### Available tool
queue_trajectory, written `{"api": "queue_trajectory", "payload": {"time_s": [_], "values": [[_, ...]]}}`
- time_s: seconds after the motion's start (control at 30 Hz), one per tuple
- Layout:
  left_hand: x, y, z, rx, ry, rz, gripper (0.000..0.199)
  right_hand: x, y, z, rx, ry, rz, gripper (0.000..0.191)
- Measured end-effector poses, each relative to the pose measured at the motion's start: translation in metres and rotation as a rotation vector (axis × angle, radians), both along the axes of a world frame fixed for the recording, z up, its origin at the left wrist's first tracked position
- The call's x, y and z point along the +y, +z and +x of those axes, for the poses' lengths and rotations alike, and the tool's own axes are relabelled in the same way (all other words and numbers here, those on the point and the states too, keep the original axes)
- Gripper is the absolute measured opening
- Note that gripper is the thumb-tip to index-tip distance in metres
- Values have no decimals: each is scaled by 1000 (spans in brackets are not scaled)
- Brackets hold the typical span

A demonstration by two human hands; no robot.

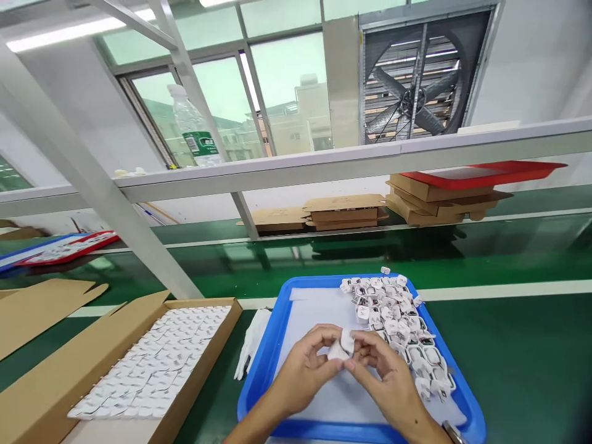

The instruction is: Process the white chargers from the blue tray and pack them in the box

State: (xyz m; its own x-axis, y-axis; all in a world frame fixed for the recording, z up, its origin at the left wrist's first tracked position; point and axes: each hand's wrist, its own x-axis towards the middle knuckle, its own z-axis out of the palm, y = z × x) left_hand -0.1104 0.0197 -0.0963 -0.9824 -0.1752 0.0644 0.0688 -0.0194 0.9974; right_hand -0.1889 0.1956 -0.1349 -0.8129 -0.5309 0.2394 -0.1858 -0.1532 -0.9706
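Note:
Over the blue tray [263,370], my left hand [308,370] and my right hand [386,379] meet fingertip to fingertip. Between them are what look like two small white plastic pieces. My left thumb and fingers pinch the lower white piece [337,352]. The upper white piece [348,341] is in my right fingertips, touching or almost touching the other one. Fingers cover part of both, so their exact shape is hidden. Just beyond my right hand, many small white plastic housings [393,311], some with dark insides and metal pins, lie loosely heaped on the tray's white liner [314,308].
Left of the tray are a white glove [253,339] and an open cardboard box [210,357] with rows of white parts [152,364]. A slanted white post [139,240] rises behind the box. Flat cartons [345,213] and a red tray [485,176] sit under the shelf [296,174].

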Motion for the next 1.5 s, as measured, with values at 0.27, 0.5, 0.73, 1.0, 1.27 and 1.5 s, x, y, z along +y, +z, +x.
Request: {"api": "queue_trajectory", "payload": {"time_s": [0.27, 0.5, 0.73, 1.0, 1.27, 1.5], "values": [[9, -12, 9, -43, 63, -205, 37, 8, 16, 3, 361, 68, -20, 27], [4, -13, 19, -102, 70, 103, 44, 10, 22, -1, 218, 110, 18, 18], [7, -9, 20, -74, 84, 88, 27, 14, 26, -3, 154, 138, 73, 15], [8, -19, 17, 58, 278, -296, 28, 11, 14, 3, 122, 171, 96, 19], [14, -17, 21, 15, 284, -166, 12, 10, 15, 2, 372, 102, 91, 27], [13, -17, 24, -34, 283, 56, 16, 12, 13, 5, 458, 103, 106, 34]]}}
